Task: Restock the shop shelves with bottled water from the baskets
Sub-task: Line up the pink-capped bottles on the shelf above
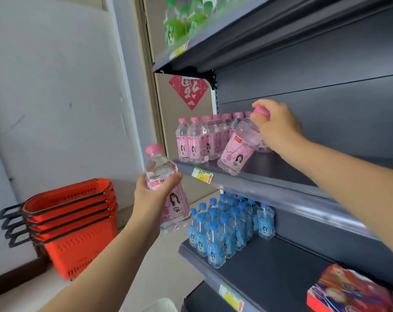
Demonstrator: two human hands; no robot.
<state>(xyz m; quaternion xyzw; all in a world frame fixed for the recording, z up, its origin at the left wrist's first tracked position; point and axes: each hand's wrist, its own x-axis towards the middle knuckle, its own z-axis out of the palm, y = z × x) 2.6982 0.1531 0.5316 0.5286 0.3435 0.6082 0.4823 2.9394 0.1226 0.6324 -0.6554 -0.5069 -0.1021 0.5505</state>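
My right hand (277, 124) grips the pink cap and neck of a pink-labelled water bottle (237, 152), which hangs tilted just above the middle shelf (270, 183). To its left stand several pink-capped bottles (195, 140) in rows on that shelf. My left hand (152, 192) holds a second pink-labelled bottle (168, 192) by its body, upright, in front of the shelf edge and left of it.
Several blue-capped bottles (225, 226) fill the left part of the lower shelf (270, 266). Green bottles (184, 19) stand on the top shelf. A stack of red baskets (78, 226) sits on the floor by the wall. A red packet (348, 291) lies at the lower right.
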